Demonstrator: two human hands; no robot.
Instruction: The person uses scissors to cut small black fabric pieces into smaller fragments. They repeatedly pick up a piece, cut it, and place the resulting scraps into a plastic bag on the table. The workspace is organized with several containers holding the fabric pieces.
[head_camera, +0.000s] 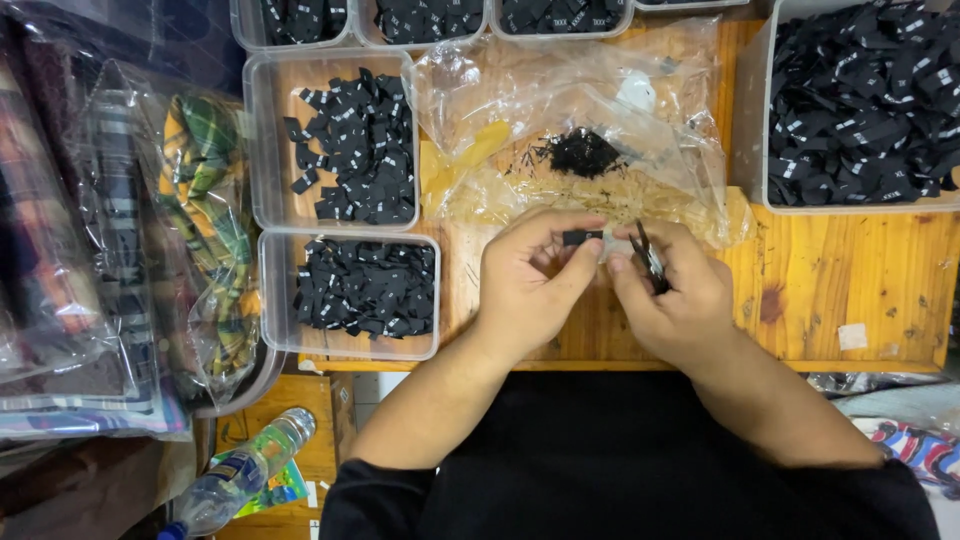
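I wear a black garment with short sleeves; the sleeve edges sit at the lower left and lower right of the frame. Both forearms are bare. My left hand (525, 290) and right hand (675, 300) carry no gloves, rings or watch.

Black woven labels (365, 288) fill clear tubs at table's left edge & far right corner; crumpled clear bag (600, 110) mid-back; one small black label (582, 237) betw. fingers.

2 hands (600, 285), 1 bottle (240, 475)
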